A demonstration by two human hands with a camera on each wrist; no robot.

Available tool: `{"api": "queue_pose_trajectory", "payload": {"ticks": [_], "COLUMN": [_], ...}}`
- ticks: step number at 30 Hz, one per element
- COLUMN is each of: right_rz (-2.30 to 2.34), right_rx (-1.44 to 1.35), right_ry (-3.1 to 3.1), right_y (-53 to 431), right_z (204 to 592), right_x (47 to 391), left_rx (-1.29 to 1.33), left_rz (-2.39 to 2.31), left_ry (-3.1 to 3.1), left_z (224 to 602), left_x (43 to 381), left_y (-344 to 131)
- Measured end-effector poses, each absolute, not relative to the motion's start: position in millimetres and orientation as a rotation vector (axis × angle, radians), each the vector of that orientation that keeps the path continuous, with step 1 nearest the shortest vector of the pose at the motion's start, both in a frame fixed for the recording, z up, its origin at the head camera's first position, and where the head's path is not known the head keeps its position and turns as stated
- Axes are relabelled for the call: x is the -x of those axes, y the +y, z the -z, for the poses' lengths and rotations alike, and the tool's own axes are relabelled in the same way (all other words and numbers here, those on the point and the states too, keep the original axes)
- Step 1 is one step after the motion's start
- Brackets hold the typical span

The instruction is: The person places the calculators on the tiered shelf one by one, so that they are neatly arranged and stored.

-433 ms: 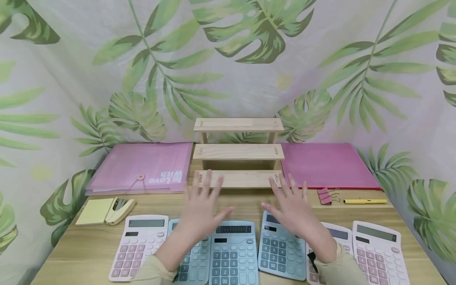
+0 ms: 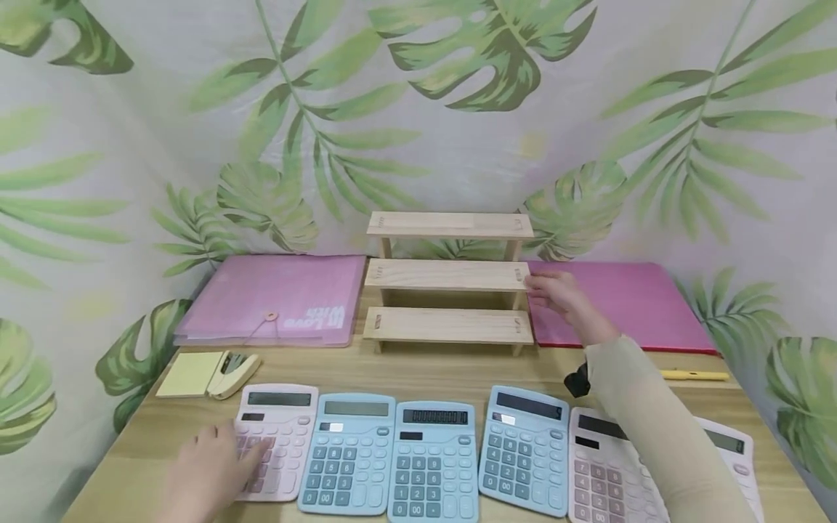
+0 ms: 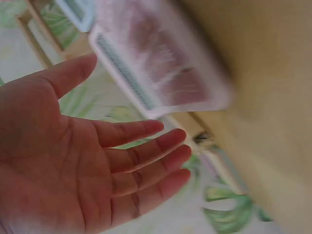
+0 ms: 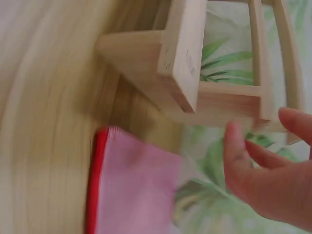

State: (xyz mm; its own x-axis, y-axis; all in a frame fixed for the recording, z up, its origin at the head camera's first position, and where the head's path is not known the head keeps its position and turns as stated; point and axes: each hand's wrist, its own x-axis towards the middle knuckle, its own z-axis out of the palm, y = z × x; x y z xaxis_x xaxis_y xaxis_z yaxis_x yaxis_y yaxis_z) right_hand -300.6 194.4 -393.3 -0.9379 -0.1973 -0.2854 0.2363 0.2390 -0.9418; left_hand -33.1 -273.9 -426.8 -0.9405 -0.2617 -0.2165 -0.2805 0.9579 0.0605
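My left hand (image 2: 211,465), fingers spread, is beside and partly over the leftmost pink calculator (image 2: 277,436) in the head view. Its palm and relaxed fingers (image 3: 141,165) show bare in the left wrist view. At the right end of a three-step wooden shelf (image 2: 451,276), my right hand (image 2: 559,294) reaches in, fingertips right at the middle step. Seen from the right wrist, its bent fingers (image 4: 236,156) and thumb are spaced apart near the shelf's side, with nothing between them. My right sleeve hides part of the two pink calculators on the right.
Three blue calculators (image 2: 431,465) fill the middle of the row. Behind lie a pink folder (image 2: 281,294) at left and a darker pink folder (image 2: 628,305) at right. Yellow notes (image 2: 189,374), a cream stapler (image 2: 234,376) and a yellow pen (image 2: 694,375) lie on the wooden table.
Both hands were spread side by side before the shelf. The left has drawn back to the leftmost calculator; the right has moved up and right to the shelf's end.
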Motion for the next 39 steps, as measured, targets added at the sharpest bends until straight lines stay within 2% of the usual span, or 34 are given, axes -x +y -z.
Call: {"api": "queue_pose_trajectory", "payload": {"ticks": [4, 10, 19, 25, 31, 35, 39], "right_rz": [2.045, 2.148, 2.13, 2.118, 2.094, 2.102, 2.088], "right_rx": [-0.18, -0.218, -0.211, -0.157, -0.171, -0.197, -0.169], "right_ry": [1.747, 1.556, 1.547, 1.577, 1.591, 1.585, 1.621], "right_y": [204, 206, 202, 200, 192, 191, 192], "right_z": [399, 401, 402, 403, 404, 404, 403], "right_x": [311, 312, 313, 317, 317, 316, 317], "left_rx": [0.432, 0.463, 0.45, 0.421, 0.282, 0.138, 0.189], "left_rz": [-0.253, -0.44, -0.812, -1.311, -1.6, -2.039, -2.199], "left_ry": [2.842, 2.832, 2.71, 2.556, 2.539, 1.973, 1.395], "left_z": [448, 457, 444, 423, 397, 382, 378], "left_x": [24, 20, 12, 9, 30, 59, 97], "left_y": [-280, -286, -313, -316, -297, -260, -214]}}
